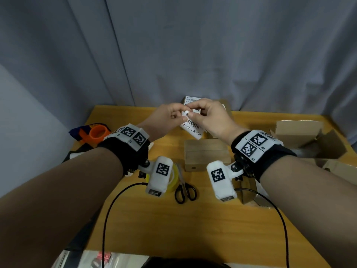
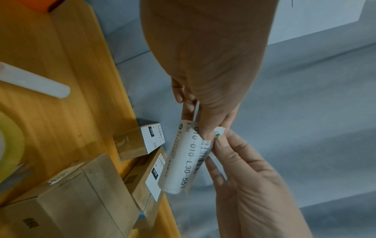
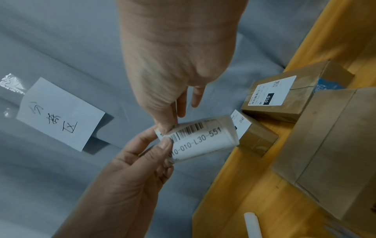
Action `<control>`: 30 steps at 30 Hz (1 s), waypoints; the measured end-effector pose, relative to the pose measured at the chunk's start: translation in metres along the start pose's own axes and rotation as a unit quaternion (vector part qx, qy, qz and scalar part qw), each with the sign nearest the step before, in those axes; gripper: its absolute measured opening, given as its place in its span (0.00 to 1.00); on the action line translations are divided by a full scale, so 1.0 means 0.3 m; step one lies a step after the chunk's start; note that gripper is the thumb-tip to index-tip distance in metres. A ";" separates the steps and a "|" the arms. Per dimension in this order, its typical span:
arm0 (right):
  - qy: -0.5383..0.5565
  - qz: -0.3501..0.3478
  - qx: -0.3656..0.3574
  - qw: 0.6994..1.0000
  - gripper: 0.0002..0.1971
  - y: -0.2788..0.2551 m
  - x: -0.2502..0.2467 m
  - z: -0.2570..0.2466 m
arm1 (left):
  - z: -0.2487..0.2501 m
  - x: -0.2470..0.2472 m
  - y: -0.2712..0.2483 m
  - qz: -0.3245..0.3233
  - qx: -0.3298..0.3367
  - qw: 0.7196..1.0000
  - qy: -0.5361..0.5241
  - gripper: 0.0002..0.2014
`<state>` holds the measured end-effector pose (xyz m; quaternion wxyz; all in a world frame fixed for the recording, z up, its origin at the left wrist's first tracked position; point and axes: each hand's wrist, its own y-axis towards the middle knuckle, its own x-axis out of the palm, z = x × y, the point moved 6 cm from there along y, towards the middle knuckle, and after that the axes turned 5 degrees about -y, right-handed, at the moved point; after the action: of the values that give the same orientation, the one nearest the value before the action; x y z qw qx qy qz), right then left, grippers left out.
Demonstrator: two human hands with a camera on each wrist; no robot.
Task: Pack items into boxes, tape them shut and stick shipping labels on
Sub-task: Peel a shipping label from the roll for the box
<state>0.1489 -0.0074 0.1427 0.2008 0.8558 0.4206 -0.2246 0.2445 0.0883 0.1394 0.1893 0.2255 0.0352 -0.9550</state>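
Observation:
I hold a curled white shipping label (image 1: 191,127), printed with a barcode and "010-010-L30-551", in the air above the back of the table. My left hand (image 1: 182,114) and right hand (image 1: 191,113) both pinch its top corner, thumb against fingertip. In the left wrist view a small corner (image 2: 218,130) of the label (image 2: 183,162) curls up between the fingertips. The right wrist view shows the label (image 3: 203,138) from the barcode side. Below the hands sits a closed plain cardboard box (image 1: 206,155). Two smaller labelled boxes (image 2: 134,141) (image 2: 148,182) lie at the table's back edge.
Black scissors (image 1: 185,189) and a yellow tape roll (image 1: 174,178) lie near my left wrist. An orange tape dispenser (image 1: 95,133) sits at the far left. An open cardboard box (image 1: 309,140) stands at the right. A handwritten paper note (image 3: 59,114) hangs on the grey curtain.

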 end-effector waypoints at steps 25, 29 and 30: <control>-0.209 -0.030 0.023 0.977 0.04 0.018 0.001 0.027 | 0.018 -0.024 0.027 -0.042 -0.064 0.997 0.003 0.07; -0.221 0.014 0.004 0.975 0.07 0.014 -0.014 0.015 | 0.009 -0.013 0.023 -0.040 -0.090 0.994 -0.046 0.06; -0.219 0.050 -0.003 0.975 0.08 0.010 -0.025 0.009 | 0.001 -0.014 0.024 -0.023 -0.100 0.992 -0.071 0.06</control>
<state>0.1466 -0.0154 0.1451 0.3014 0.8052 0.3242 -0.3946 0.2505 0.0831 0.1418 0.1906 0.1357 0.1225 -0.9645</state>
